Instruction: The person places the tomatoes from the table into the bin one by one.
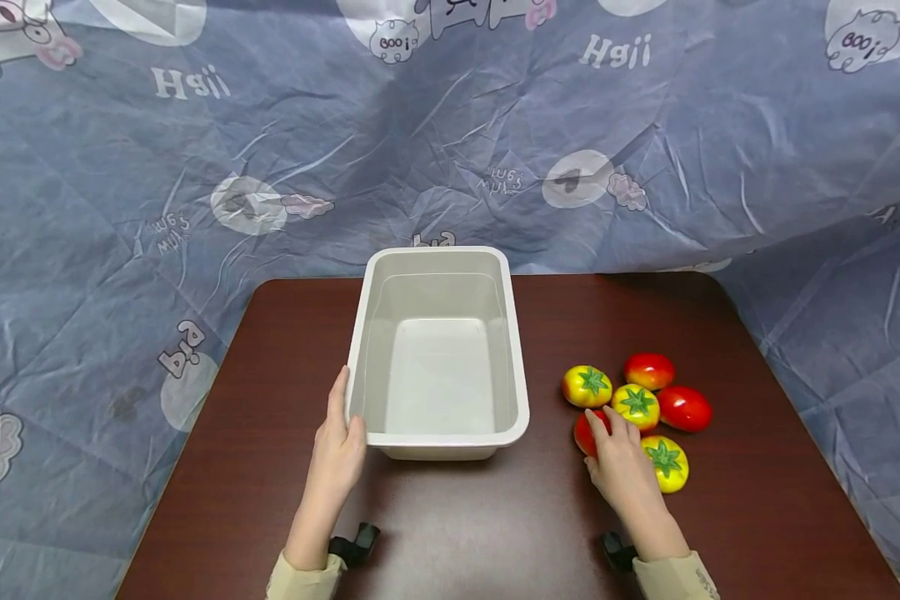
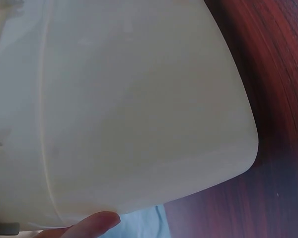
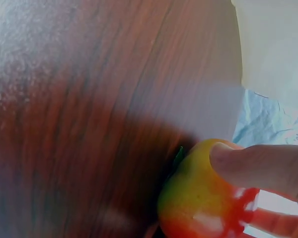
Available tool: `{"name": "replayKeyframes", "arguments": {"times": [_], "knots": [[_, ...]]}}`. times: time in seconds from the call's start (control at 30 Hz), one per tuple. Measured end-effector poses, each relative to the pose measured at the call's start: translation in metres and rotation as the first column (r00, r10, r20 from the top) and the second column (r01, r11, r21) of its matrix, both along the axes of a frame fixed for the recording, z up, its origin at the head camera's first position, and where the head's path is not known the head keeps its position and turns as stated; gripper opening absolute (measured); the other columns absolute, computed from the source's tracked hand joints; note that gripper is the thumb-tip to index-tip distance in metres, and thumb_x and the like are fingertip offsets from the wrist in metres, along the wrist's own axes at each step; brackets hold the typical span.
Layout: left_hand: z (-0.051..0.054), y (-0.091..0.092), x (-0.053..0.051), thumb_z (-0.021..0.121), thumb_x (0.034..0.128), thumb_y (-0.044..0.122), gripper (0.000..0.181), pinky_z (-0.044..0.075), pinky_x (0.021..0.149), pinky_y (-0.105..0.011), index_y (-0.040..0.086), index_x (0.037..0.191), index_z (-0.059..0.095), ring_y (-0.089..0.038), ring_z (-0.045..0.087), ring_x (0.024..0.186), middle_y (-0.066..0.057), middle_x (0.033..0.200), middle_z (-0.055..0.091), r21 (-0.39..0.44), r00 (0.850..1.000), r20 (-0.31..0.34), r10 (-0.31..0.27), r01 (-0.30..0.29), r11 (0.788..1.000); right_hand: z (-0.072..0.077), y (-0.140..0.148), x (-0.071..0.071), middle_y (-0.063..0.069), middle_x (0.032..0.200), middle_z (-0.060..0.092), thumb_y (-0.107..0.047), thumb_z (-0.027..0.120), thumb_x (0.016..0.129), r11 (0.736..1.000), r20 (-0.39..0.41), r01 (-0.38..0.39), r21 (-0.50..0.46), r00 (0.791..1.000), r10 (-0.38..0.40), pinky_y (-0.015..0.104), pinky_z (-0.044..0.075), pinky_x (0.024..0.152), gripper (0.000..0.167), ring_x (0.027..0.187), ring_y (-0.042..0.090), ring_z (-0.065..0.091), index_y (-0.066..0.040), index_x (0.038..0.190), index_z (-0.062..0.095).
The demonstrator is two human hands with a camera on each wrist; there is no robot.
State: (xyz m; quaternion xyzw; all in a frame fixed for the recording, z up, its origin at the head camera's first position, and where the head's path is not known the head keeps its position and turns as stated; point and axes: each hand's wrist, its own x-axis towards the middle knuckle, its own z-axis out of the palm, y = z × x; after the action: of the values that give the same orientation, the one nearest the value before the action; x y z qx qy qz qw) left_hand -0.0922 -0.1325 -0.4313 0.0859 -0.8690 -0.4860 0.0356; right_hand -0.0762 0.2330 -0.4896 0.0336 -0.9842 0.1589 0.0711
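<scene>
Sleeves (image 1: 303, 581) nearest, frame's 5 and 7 o'clock. Left hand (image 1: 339, 446): fingers straight, touching bin (image 1: 450, 439) rim at its 8 o'clock. Right hand (image 1: 624, 457): grips red-yellow tomato (image 1: 583, 435), bin's 4 o'clock, thumb on its side; can't tell if lifted. Around that tomato: three yellow-topped tomatoes (image 1: 636, 402) at 12, 2, 4 o'clock; two red tomatoes (image 1: 685, 408) farther out, between 1 and 3. Glossy, probably light, firm, a bit slippery; not likely fragile. Best hold: widest girth, thumb opposite fingers. Bin probably stiff, light; take by rim. Wrinkled blue cloth (image 1: 420, 158) behind, 12 o'clock.
</scene>
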Motion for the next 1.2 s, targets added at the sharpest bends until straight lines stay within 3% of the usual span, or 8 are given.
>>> {"name": "replayKeyframes", "arguments": {"times": [0.6, 1.2], "knots": [[-0.001, 0.024, 0.003, 0.041, 0.0927, 0.009, 0.069, 0.045, 0.097, -0.056, 0.025, 0.158, 0.023, -0.038, 0.057, 0.122, -0.019, 0.149, 0.046, -0.034, 0.998, -0.053, -0.041, 0.039, 0.999, -0.01, -0.005, 0.0, 0.034, 0.13, 0.047, 0.007, 0.08, 0.066, 1.0, -0.094, -0.014, 0.012, 0.995, 0.015, 0.061, 0.051, 0.081, 0.07, 0.114, 0.053, 0.047, 0.006, 0.131, 0.054], [-0.004, 0.027, 0.003, 0.044, 0.0936, 0.011, 0.069, 0.047, 0.095, -0.055, 0.026, 0.157, 0.024, -0.036, 0.06, 0.119, -0.017, 0.149, 0.047, -0.035, 0.994, -0.098, -0.055, 0.051, 0.998, -0.016, -0.007, -0.002, 0.03, 0.126, 0.051, 0.006, 0.081, 0.065, 0.999, -0.129, -0.001, 0.034, 0.992, 0.006, 0.061, 0.052, 0.077, 0.066, 0.11, 0.051, 0.051, 0.002, 0.126, 0.057]]}}
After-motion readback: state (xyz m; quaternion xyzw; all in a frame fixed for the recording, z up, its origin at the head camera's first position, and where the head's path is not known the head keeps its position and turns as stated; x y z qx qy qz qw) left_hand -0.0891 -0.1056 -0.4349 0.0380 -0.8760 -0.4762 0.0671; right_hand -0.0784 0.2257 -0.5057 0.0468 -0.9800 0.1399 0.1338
